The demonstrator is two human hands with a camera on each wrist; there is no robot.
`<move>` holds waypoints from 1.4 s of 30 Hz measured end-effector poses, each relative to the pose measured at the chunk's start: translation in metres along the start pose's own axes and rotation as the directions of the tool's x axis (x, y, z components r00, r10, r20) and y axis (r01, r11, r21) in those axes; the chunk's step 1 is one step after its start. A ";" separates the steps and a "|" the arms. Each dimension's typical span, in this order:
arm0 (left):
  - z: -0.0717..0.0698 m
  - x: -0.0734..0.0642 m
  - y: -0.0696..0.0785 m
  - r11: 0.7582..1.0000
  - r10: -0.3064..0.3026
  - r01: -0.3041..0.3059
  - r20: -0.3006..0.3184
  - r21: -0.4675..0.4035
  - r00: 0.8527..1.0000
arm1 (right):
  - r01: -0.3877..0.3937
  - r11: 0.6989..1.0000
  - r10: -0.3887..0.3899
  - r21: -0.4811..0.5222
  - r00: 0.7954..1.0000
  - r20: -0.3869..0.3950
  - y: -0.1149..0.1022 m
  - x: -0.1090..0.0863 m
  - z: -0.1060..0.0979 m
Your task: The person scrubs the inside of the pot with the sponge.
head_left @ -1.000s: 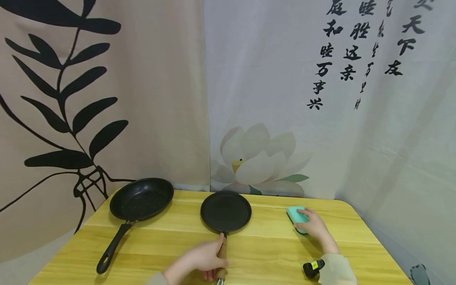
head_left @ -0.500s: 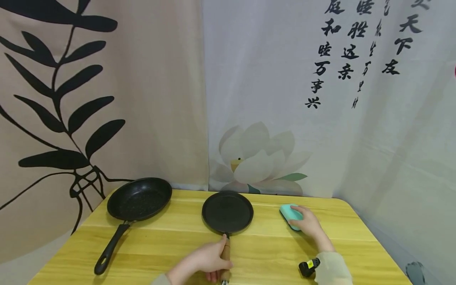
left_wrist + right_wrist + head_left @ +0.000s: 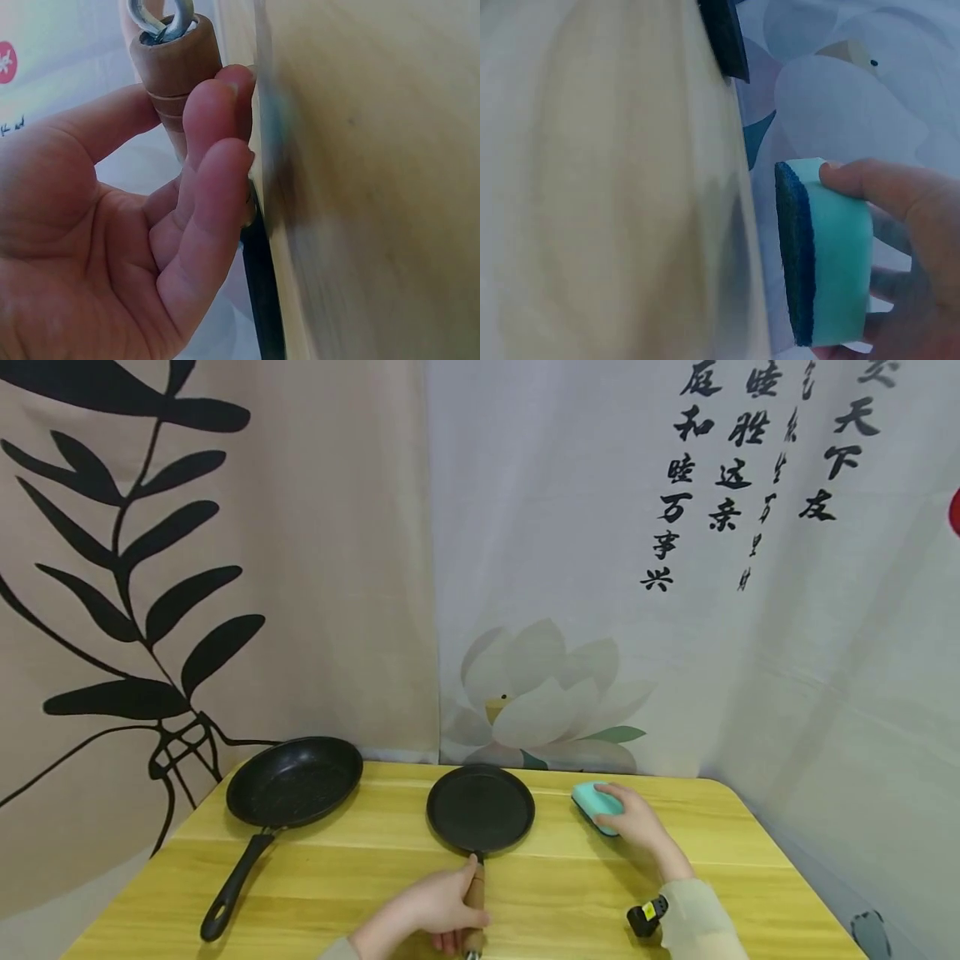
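Note:
My left hand [image 3: 442, 906] grips the brown wooden handle [image 3: 475, 893] of a small flat black pan [image 3: 480, 808] on the table. In the left wrist view the handle [image 3: 180, 64] ends in a metal loop, with thumb and fingers around it. On the right, my right hand [image 3: 637, 818] holds a turquoise sponge [image 3: 597, 804] with a dark scouring side facing down. Seen from the right wrist, the sponge [image 3: 840, 255] is pinched between thumb and fingers, and a gap shows between it and the tabletop.
A larger black frying pan [image 3: 296, 781] stands at the left of the wooden table [image 3: 555, 893], its handle towards the front. A printed curtain [image 3: 570, 527] hangs behind the table. A small black device [image 3: 645, 917] is at the right wrist.
The right hand has carried the sponge leftward, closer to the small pan. The left hand keeps its grip on the handle, and both pans stay about where they were.

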State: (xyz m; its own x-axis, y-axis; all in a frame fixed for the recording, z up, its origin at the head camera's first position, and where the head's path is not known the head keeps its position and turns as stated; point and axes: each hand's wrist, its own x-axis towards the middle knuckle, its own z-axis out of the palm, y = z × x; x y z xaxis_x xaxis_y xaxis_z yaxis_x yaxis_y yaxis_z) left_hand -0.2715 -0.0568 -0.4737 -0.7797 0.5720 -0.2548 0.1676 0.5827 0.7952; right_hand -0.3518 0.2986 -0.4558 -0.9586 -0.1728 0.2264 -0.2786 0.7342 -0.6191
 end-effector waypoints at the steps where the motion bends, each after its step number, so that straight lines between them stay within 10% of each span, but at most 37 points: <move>1: 0.001 0.010 -0.016 1.000 0.008 -0.008 0.012 -0.007 1.000 | 0.018 1.000 -0.018 -0.004 1.000 0.005 -0.002 0.001 -0.001; 7: 0.008 0.057 -0.083 0.994 0.025 -0.019 0.059 -0.106 0.998 | 0.099 0.995 -0.098 -0.027 0.995 0.030 -0.018 0.007 -0.009; 15: -0.004 -0.001 -0.002 1.000 -0.001 0.000 0.041 0.007 0.999 | 0.146 0.988 -0.143 -0.042 0.988 0.058 -0.036 0.014 -0.013; 23: -0.008 -0.016 0.017 1.000 0.004 -0.004 0.052 -0.007 0.999 | 0.188 0.981 -0.181 -0.054 0.976 0.119 -0.046 0.019 -0.010; 33: 0.007 0.044 -0.068 0.994 0.038 -0.030 0.073 -0.101 0.997 | 0.247 0.966 -0.228 -0.072 0.951 0.208 -0.064 0.027 -0.008; 42: -0.005 -0.010 0.010 1.000 0.006 -0.007 0.037 0.019 0.999 | 0.300 0.948 -0.265 -0.107 0.929 0.258 -0.079 0.037 -0.003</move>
State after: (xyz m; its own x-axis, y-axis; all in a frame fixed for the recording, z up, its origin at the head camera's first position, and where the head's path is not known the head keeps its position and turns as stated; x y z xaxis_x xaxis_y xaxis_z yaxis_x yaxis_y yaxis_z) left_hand -0.2644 -0.0594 -0.4604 -0.7557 0.5966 -0.2701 0.1846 0.5897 0.7863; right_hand -0.3654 0.2367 -0.3961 -0.8319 -0.5248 0.1803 -0.5456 0.7144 -0.4382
